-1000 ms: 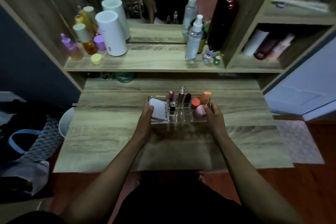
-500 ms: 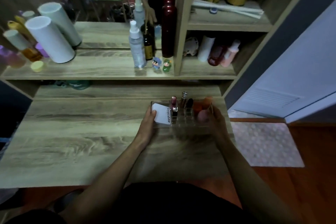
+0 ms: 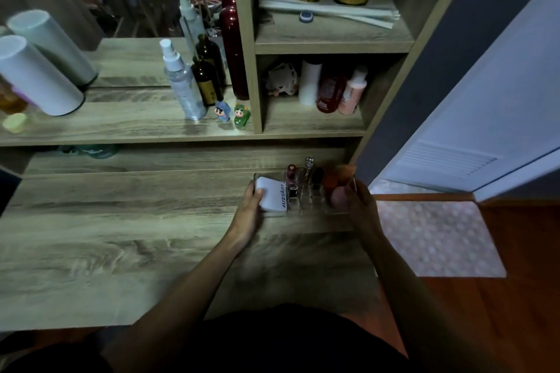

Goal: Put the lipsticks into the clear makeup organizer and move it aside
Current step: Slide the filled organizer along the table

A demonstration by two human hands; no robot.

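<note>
The clear makeup organizer (image 3: 306, 206) sits on the wooden desk (image 3: 121, 236) near its right end. Several lipsticks stand upright in its slots: a pink one (image 3: 291, 174), a silver-capped one (image 3: 308, 168) and a black one (image 3: 317, 175). A white compact (image 3: 272, 194) lies in its left part, and orange and pink sponges (image 3: 336, 188) fill the right part. My left hand (image 3: 251, 206) grips the organizer's left end. My right hand (image 3: 360, 206) grips its right end.
Above the desk a shelf (image 3: 121, 127) carries a spray bottle (image 3: 181, 85), dark bottles, two small figurines (image 3: 233, 113) and a white cylinder (image 3: 36, 76). Bottles stand in a cubby (image 3: 333, 91) at right. A door (image 3: 485, 118) and a floor mat (image 3: 436, 236) lie beyond the desk's right edge.
Both hands have slid the organizer to the right along the desk, from its middle to near its right end. My view has turned right with it.
</note>
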